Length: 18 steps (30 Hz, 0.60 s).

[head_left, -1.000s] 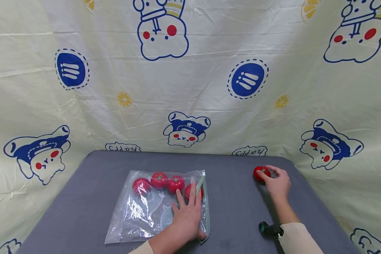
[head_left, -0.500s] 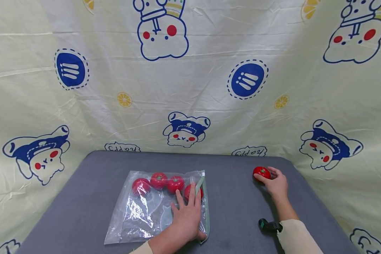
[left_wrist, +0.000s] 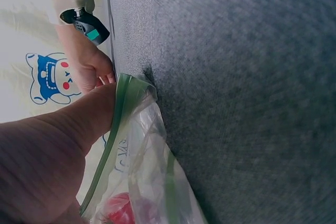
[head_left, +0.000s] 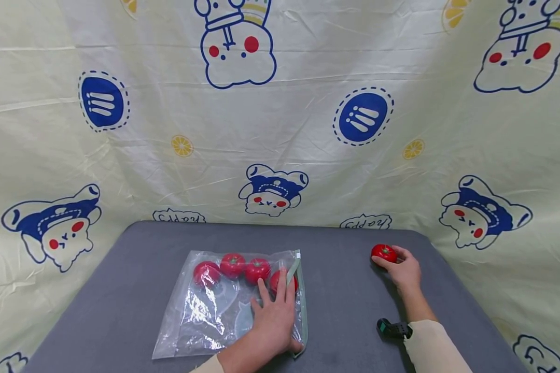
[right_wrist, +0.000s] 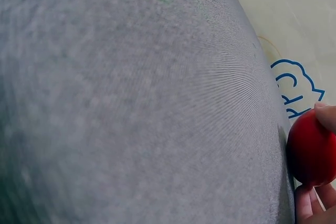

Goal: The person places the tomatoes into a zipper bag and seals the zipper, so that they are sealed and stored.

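Note:
A clear zip bag [head_left: 177,331] with a green zip edge lies flat on the left half of the table, several red tomatoes [head_left: 232,265] inside along its far side. My left hand [head_left: 274,321] rests on the bag near its zip edge, fingers spread over the plastic and partly covering the rightmost tomato. In the left wrist view the green zip strip [left_wrist: 118,109] runs beside the thumb. At the far right, my right hand [head_left: 407,270] holds a single tomato [head_left: 383,253] between thumb and fingers. The right wrist view shows that red tomato [right_wrist: 311,153] with fingertips above and below it.
The grey table [head_left: 336,311] stretches between the bag and the right hand. A black wrist device [head_left: 393,329] sits on the right forearm. Behind the table hangs a pale printed curtain [head_left: 280,129].
My right hand's hold on the tomato has shifted slightly, the thumb now lying across its near side. The tomato has barely moved. The left hand and bag have stayed put.

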Motion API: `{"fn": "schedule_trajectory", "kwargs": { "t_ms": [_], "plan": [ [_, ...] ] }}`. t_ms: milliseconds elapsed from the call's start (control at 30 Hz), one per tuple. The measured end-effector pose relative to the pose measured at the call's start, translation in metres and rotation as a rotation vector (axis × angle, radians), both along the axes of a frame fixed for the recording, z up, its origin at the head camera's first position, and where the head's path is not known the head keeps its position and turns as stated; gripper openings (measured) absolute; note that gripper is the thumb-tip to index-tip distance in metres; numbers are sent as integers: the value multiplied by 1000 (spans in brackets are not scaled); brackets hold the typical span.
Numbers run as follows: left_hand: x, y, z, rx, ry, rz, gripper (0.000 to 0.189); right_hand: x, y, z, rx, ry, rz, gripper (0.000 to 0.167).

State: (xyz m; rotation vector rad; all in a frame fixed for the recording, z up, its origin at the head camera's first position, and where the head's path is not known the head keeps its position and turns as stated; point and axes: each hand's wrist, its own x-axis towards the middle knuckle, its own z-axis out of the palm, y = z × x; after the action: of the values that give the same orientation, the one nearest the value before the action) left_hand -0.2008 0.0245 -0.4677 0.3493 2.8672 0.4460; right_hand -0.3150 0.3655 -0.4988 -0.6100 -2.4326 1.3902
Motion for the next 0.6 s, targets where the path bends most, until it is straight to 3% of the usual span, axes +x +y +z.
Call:
{"fn": "schedule_trajectory", "kwargs": {
  "t_ms": [600],
  "plan": [
    [2, 0, 2, -8, 4, 5, 130, 2, 0, 0, 11, -25, -28, 81]
  ]
}}
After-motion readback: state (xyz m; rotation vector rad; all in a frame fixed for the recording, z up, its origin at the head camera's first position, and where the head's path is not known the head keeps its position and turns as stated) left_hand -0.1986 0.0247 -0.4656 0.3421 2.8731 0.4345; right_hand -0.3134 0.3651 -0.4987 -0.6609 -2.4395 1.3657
